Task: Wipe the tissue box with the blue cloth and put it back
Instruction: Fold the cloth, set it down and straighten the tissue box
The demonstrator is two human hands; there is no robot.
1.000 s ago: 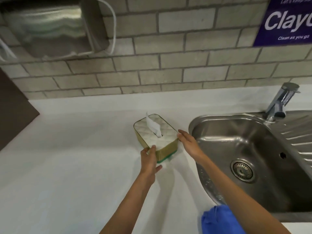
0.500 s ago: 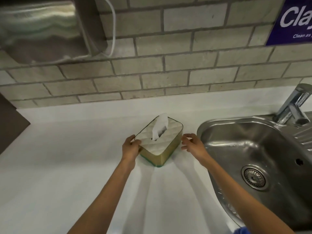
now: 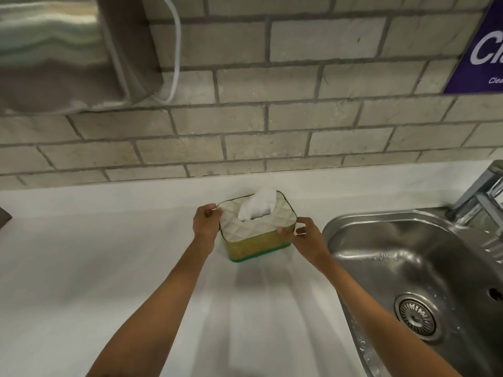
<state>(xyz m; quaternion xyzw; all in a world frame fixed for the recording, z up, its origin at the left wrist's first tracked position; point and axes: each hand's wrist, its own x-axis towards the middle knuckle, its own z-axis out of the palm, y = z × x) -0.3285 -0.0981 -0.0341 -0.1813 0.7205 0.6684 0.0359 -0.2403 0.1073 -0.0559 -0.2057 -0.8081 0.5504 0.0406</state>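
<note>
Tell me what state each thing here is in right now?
Tissue box: upright on the white counter, a tissue sticking out the top.
Left hand: gripping the box's left end.
Right hand: fingers on the box's right corner.
Sink: empty, wet with droplets, drain unplugged.
Tap: no water seen running.
Blue cloth: not in view.

Grey brick-tile wall (image 3: 272, 126), white countertop (image 3: 81, 268), steel sink (image 3: 408, 268), purple sign (image 3: 479, 50)
</note>
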